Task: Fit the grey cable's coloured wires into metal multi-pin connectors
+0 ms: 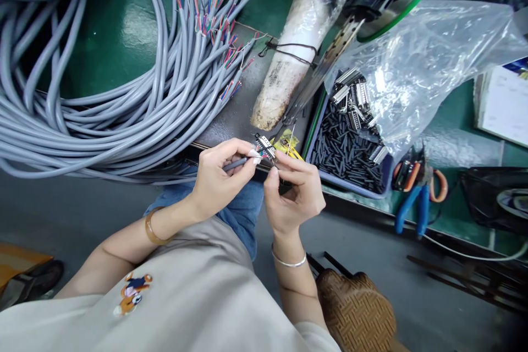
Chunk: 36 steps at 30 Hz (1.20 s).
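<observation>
In my left hand (223,173) is the end of a grey cable (236,164), pinched between thumb and fingertips. Thin coloured wires come out of it at a small metal multi-pin connector (266,146). My right hand (295,187) is closed at the connector's right side, thumb and fingertips drawn together; what they pinch is too small to make out. Just behind the connector lies a yellow piece (284,142) with a thin bright wire (292,137) across it. A soldering iron's long metal shaft (307,85) slants down toward this spot.
A big bundle of grey cables (136,115) with stripped ends covers the left. A tape-wrapped white roll (284,66) lies behind my hands. To the right are a tray (385,190) of short black tubes (342,148) and connectors, a plastic bag (429,60), and blue-handled pliers (414,203).
</observation>
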Motion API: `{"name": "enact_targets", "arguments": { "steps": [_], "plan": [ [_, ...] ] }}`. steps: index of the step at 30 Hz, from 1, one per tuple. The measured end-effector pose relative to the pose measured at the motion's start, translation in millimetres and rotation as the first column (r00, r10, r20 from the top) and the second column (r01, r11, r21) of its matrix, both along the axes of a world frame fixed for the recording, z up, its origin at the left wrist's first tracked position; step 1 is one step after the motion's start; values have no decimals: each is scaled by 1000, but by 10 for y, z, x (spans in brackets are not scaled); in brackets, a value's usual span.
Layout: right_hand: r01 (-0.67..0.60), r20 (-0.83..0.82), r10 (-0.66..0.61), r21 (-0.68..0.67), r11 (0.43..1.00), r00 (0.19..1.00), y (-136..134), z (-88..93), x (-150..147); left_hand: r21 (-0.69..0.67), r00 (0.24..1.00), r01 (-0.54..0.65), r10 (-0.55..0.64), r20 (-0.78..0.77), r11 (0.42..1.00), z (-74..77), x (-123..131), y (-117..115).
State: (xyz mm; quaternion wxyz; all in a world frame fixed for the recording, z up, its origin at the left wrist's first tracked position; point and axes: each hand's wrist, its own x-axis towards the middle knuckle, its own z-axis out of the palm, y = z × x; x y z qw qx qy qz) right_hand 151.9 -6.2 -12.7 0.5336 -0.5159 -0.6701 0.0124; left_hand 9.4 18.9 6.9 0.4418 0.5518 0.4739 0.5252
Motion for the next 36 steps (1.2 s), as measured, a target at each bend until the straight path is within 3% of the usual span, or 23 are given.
{"name": "enact_targets", "arguments": {
  "steps": [3, 7, 14, 17, 23, 26, 30, 36],
  "plan": [
    [-9, -31, 8, -25, 1000, 999, -8, -12, 8, -145, 994, 45, -29, 109, 988, 13, -35, 36],
    [-13, -40, 11, -63, 998, 999, -41, -21, 20, -324, 917, 271, -141, 374, 907, 2, -117, 99],
    [-19, 21, 19, -38, 999, 1000, -129, 32, -5, -464, 763, 450, -58, 644, 764, 30, -200, 142],
    [-16, 39, 17, -21, 1000, 999, -154, 55, -30, -467, 733, 482, -49, 679, 742, 33, -221, 151],
    [-4, 48, 4, -5, 1000, 999, -151, 62, -39, -444, 732, 482, -69, 678, 755, 37, -248, 146],
    [-2, 36, 3, -22, 1000, 999, -130, 49, -13, -410, 788, 439, -122, 604, 800, 39, -235, 134],
    [-6, 19, 6, -20, 1000, 1000, -91, 25, 13, -336, 885, 333, -169, 434, 881, 38, -177, 100],
    [-8, 47, 9, -19, 1000, 999, -28, 2, 4, -215, 973, 103, -54, 226, 971, 46, -52, 52]
  ]
}}
